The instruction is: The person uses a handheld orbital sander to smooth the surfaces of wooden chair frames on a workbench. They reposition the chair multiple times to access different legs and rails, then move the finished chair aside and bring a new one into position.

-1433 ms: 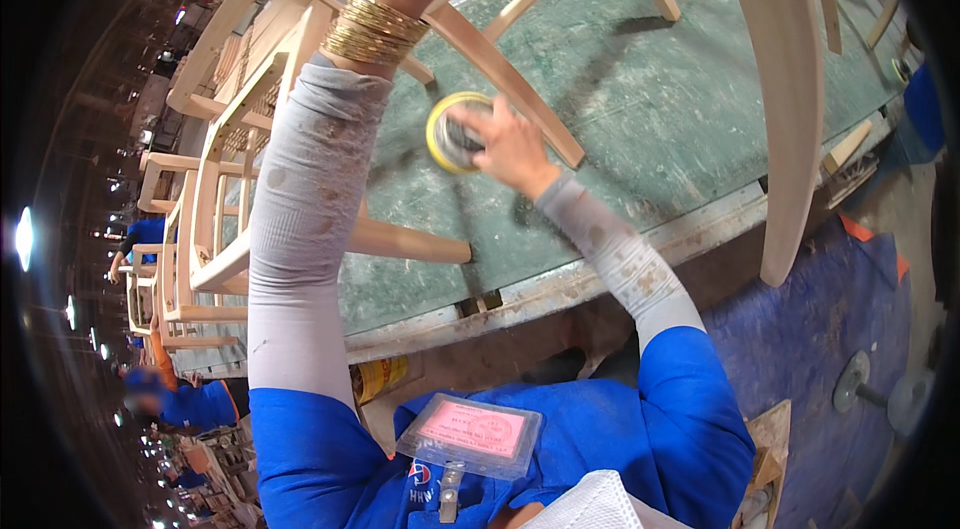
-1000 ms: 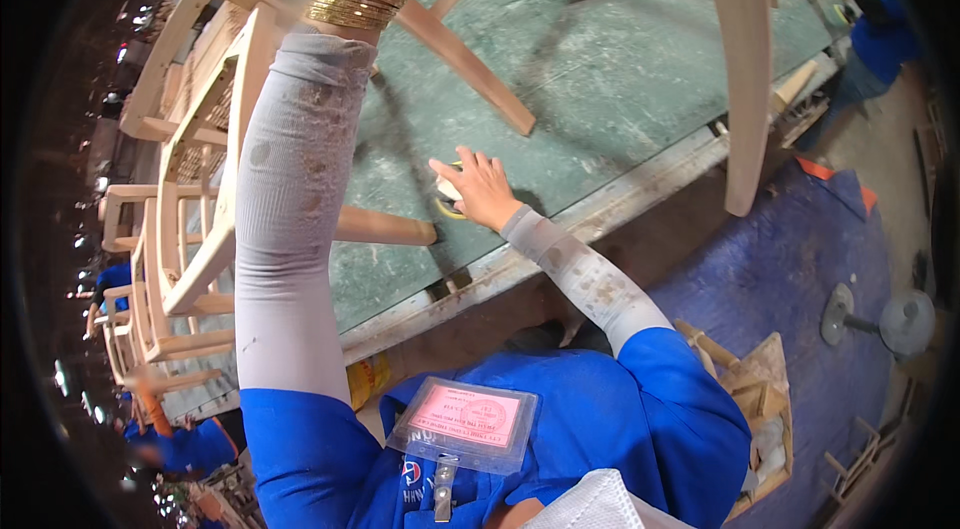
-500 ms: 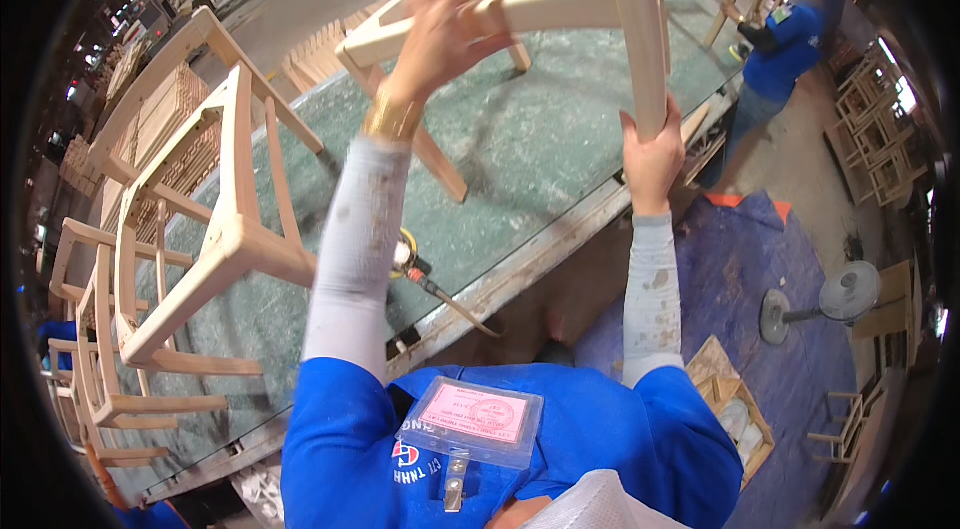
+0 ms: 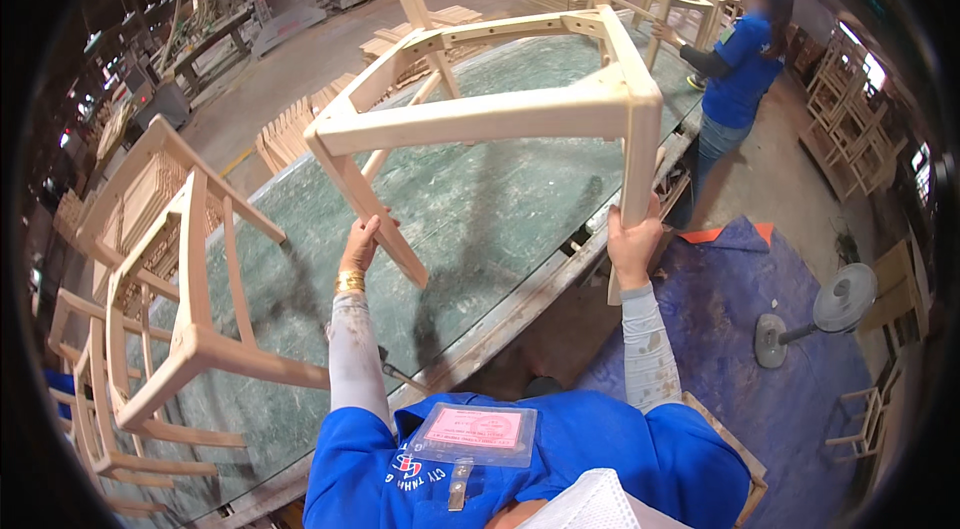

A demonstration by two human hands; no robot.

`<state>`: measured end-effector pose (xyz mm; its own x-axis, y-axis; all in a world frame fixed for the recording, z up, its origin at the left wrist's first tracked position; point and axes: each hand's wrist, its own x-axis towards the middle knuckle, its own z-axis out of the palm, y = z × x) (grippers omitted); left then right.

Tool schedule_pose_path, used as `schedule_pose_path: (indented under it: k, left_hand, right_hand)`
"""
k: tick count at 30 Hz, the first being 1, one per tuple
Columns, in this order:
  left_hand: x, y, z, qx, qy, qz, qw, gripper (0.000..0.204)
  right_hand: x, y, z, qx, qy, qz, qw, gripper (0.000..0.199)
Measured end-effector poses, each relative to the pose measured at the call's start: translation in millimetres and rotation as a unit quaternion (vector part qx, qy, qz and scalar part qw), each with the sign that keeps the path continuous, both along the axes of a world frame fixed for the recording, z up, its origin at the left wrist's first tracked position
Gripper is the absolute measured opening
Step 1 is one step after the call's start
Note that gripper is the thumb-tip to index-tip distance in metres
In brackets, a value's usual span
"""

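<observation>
Green-topped, the long workbench (image 4: pixel 480 219) fills a furniture workshop, and above its near edge an unfinished wooden chair frame (image 4: pixel 500 99) is held up, legs pointing down toward the person and backrest far. One left hand (image 4: pixel 362 247) wraps a front leg; one right hand (image 4: pixel 634 247) clasps another. Two more bare chair frames (image 4: pixel 170 299) lie on the bench's left end.

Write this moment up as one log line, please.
left hand: grips chair frame leg | right hand: grips another leg | chair frame: bare wood, held above green table | nearby: stacked frames at left
</observation>
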<state>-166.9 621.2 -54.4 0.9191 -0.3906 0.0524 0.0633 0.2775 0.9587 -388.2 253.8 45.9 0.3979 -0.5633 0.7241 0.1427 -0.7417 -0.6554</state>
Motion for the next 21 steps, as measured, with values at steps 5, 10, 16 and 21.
schedule_pose_path:
  k: [5, 10, 16, 21]
  left_hand:
    - [-8.5, -33.2, 65.6, -0.024, -0.066, 0.254, 0.965, 0.031]
    - [-34.6, -31.7, 143.6, 0.101, -0.083, 0.33, 0.935, 0.032]
    - [-76.7, -12.4, 156.8, 0.113, -0.106, 0.404, 0.901, 0.033]
    - [-80.4, -23.5, 174.0, 0.166, -0.101, 0.409, 0.891, 0.033]
  right_hand:
    - [34.8, -31.3, 50.3, 0.053, -0.008, 0.061, 0.997, 0.048]
    - [88.0, -66.3, 61.4, 0.122, 0.032, 0.131, 0.983, 0.051]
    - [144.8, -64.5, 101.4, 0.131, 0.096, 0.221, 0.962, 0.055]
    - [164.6, -41.2, 97.9, -0.057, -0.09, 0.011, 0.994, 0.035]
